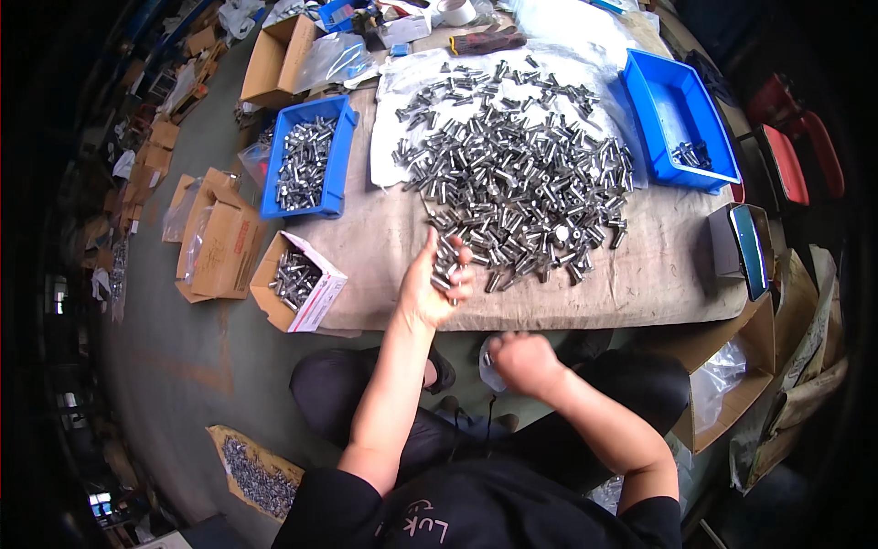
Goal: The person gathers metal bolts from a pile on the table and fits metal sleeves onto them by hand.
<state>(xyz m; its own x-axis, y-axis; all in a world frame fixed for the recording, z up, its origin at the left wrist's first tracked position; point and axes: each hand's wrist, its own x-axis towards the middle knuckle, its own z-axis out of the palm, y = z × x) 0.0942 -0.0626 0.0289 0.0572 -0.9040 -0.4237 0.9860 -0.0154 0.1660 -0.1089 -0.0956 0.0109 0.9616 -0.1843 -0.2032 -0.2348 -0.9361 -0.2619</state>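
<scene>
A large pile of short, shiny metal bolts (521,174) is spread over the cloth-covered table (366,265). At the near edge of that pile my left hand (430,284) is turned palm up, its fingers curled round several bolts (446,263). My right hand (529,363) is closed in front of my lap, just off the table's near edge. What its fingers hold is hidden. Close beside it is a whitish, see-through plastic piece (490,366), partly behind the fingers; whether they touch it I cannot tell.
A blue bin (345,174) full of bolts and an open carton (265,291) of bolts stand left. On the right are another blue bin (645,101) with a few bolts, a phone (750,252) against a box, and a large carton (732,403). A glove (487,41) lies at the back.
</scene>
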